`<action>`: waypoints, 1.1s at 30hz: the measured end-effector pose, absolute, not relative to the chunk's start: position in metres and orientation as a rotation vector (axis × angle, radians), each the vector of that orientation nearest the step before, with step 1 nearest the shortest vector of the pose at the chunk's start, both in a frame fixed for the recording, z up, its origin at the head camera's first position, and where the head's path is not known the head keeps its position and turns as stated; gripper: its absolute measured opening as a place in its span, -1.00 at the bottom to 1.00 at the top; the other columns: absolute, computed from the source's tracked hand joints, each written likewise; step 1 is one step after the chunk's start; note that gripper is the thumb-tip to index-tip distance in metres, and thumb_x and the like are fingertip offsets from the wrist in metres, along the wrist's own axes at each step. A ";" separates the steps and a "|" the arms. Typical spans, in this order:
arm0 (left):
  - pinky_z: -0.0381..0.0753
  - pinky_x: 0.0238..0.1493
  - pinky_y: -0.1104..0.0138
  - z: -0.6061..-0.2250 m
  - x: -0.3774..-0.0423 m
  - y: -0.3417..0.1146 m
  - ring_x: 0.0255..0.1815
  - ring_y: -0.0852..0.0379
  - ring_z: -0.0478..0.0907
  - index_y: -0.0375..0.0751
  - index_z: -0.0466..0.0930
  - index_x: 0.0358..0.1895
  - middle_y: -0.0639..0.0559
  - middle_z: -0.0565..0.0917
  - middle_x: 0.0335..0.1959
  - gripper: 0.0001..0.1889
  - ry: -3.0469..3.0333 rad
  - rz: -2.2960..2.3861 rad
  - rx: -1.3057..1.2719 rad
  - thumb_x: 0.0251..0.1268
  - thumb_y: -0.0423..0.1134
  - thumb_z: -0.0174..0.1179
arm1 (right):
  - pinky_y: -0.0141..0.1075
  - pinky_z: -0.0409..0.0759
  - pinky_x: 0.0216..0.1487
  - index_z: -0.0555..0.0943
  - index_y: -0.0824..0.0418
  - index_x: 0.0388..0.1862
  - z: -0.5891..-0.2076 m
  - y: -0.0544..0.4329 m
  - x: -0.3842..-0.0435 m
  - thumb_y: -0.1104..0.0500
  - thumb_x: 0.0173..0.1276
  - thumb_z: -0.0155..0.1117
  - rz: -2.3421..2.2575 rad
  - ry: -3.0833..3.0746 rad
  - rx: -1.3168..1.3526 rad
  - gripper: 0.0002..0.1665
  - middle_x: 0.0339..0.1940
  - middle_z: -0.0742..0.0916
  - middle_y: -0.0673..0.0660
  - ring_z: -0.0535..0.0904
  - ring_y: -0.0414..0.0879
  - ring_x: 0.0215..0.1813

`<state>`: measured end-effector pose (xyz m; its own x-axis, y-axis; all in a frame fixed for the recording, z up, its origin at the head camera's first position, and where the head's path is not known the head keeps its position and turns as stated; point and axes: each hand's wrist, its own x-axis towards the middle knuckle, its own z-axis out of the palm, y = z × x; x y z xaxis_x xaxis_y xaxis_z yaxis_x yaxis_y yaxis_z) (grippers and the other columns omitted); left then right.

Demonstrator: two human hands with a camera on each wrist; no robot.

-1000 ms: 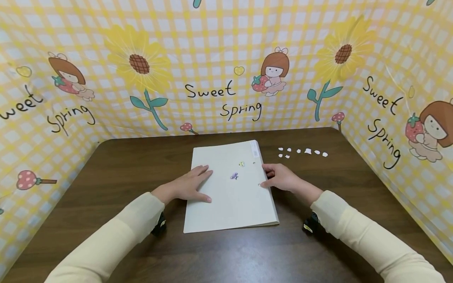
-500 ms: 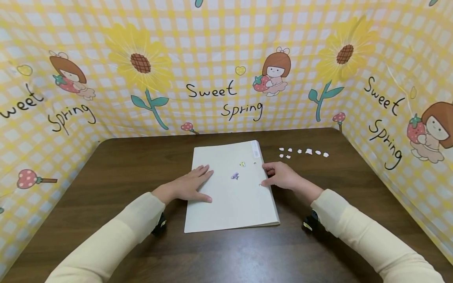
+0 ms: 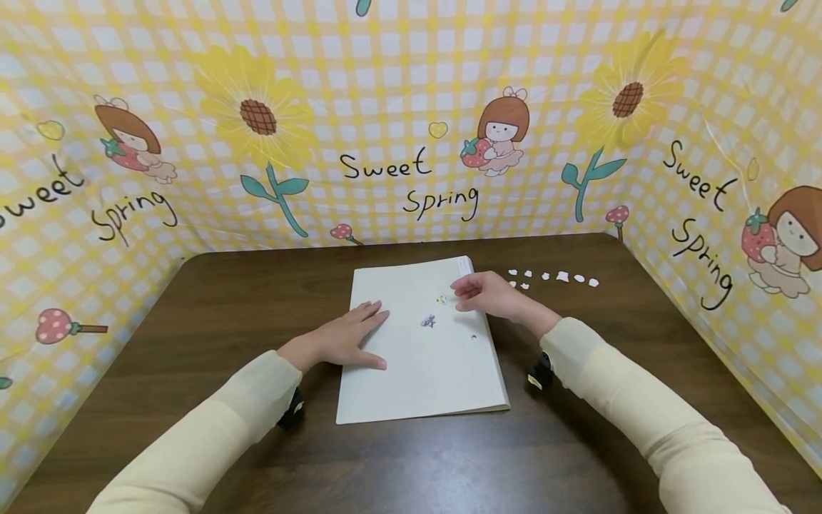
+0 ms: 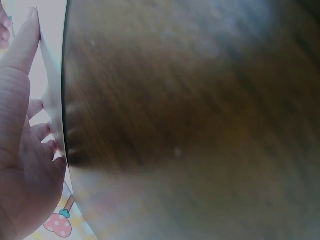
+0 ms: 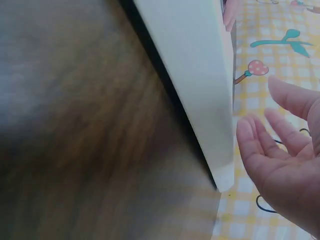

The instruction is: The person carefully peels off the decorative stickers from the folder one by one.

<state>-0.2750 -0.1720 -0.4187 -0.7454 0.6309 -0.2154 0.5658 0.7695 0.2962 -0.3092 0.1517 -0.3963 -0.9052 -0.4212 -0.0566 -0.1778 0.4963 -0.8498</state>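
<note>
An off-white folder (image 3: 417,389) lies on the dark wooden table in the head view, its right edge slightly raised in layers. On its cover sit a small purple sticker (image 3: 428,321) and a small yellow-green sticker (image 3: 442,300). My left hand (image 3: 340,337) rests on the folder's left side with fingers spread. Over the upper right part of the folder hovers my right hand (image 3: 493,294), fingers loosely bent. In the right wrist view, the thumb and fingers of that hand (image 5: 285,145) are apart with nothing between them. It hides part of the folder's label.
Several small white scraps (image 3: 562,276) lie on the table (image 3: 244,285) to the right of the folder. A yellow checked cloth (image 3: 385,86) with printed flowers stands around the back and sides of the table.
My right hand has let go of the folder's right edge and moved up and left over the cover. A punched hole it touched now shows. My left hand stays in place.
</note>
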 end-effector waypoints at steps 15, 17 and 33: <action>-0.05 0.44 -0.03 -0.420 -0.272 -0.170 0.56 -0.14 -0.26 -0.13 -0.06 0.57 -0.15 -0.16 0.58 0.13 2.656 0.315 0.923 0.06 0.46 0.17 | -0.32 0.54 -0.16 0.66 0.33 -0.09 -0.410 0.132 -0.337 0.36 0.16 0.46 -1.147 2.642 -0.614 -0.69 -0.25 0.70 0.10 0.56 -0.08 -0.20; -0.04 0.44 -0.03 -0.420 -0.272 -0.170 0.56 -0.14 -0.26 -0.12 -0.06 0.57 -0.15 -0.15 0.58 0.13 2.658 0.316 0.925 0.06 0.45 0.18 | -0.32 0.53 -0.15 0.66 0.33 -0.12 -0.411 0.131 -0.337 0.36 0.14 0.47 -1.132 2.657 -0.640 -0.70 -0.27 0.70 0.10 0.56 -0.08 -0.22; -0.03 0.43 -0.03 -0.423 -0.274 -0.174 0.55 -0.15 -0.25 -0.13 -0.07 0.57 -0.16 -0.15 0.58 0.14 2.668 0.320 0.927 0.05 0.47 0.16 | -0.30 0.56 -0.13 0.66 0.33 -0.24 -0.413 0.120 -0.335 0.38 0.15 0.45 -1.028 2.718 -0.736 -0.81 -0.34 0.71 0.10 0.59 -0.09 -0.24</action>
